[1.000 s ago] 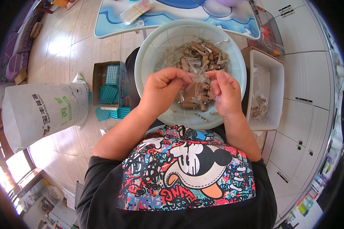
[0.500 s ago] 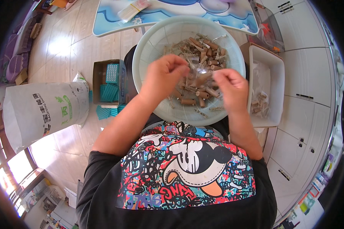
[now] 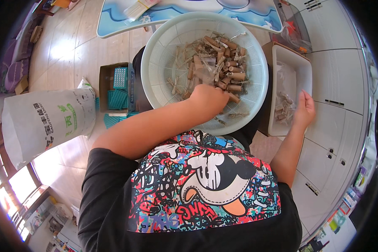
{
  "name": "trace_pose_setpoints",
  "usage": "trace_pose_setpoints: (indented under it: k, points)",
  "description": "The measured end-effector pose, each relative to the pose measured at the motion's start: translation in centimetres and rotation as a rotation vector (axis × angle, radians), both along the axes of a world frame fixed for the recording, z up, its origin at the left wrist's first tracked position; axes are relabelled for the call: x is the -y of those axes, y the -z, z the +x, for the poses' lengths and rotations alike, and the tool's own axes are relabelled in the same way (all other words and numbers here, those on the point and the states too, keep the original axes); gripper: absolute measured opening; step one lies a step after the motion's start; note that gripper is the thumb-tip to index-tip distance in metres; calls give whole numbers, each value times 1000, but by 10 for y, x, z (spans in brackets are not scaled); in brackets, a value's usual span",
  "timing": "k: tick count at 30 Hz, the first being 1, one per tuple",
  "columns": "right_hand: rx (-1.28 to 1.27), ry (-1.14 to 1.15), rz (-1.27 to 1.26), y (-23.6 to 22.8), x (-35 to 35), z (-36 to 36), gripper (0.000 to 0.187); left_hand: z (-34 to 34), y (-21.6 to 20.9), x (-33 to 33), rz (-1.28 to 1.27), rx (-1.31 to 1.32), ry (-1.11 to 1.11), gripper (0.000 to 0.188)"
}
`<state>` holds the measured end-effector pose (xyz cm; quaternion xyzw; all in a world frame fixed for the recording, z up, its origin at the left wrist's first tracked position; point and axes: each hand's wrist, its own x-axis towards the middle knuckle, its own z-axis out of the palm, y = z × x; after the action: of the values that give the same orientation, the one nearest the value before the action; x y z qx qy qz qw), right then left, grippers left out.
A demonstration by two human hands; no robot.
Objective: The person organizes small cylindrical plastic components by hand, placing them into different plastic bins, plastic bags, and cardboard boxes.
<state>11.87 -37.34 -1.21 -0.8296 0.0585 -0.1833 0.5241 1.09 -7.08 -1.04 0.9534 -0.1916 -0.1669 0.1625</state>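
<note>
A large pale-green mesh basket (image 3: 155, 90) stands in front of my lap. In it lie several short brown cylinders (image 3: 236, 76) among dry, straw-like plant pieces (image 3: 181, 56). My left hand (image 3: 209, 101) reaches low into the basket, with its fingers curled down against the cylinders; its fingertips are hidden. Just beyond its knuckles shows a clear plastic bag (image 3: 203, 69); I cannot tell whether the hand grips it. My right hand (image 3: 305, 111) is closed at the right rim of a white bin (image 3: 301, 69), and nothing shows at its fingertips. Inside the bin are clear bags with brown pieces (image 3: 284, 107).
To the left, a cardboard box (image 3: 106, 80) holds teal plastic trays (image 3: 118, 99), with more trays beside it. A large white sack (image 3: 50, 117) lies farther left. A blue-patterned table (image 3: 256, 19) stands behind the basket, and white cabinets (image 3: 336, 77) line the right.
My hands have parted from over the basket's middle, where they handled something clear. The right has moved right to the white bin; the left has gone lower among the cylinders.
</note>
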Motion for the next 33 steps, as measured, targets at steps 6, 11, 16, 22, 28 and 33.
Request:
trace_pose_setpoints:
  k: [6, 11, 16, 22, 28, 33]
  points:
    - [-379, -773, -228, -48, -76, -52, 19, -3, -17, -9, -167, 46, -191, 16]
    - [-314, -1021, -716, -46, -93, -63, 16, -1, -10, -10, -538, 62, -135, 20]
    - [-305, -976, -643, -48, -100, -63, 10, 0, -10, -2, -663, -92, -106, 25]
    - [-298, -1063, -795, -39, -98, -61, 14, -5, -13, -3, -652, -184, -164, 28]
    - [-774, -923, 10, -51, -117, -55, 20, -7, -25, -17, -1134, -383, -360, 20]
    - [-401, -940, 145, -49, -145, -63, 13, -6, -51, -34, -1274, -687, -717, 20]
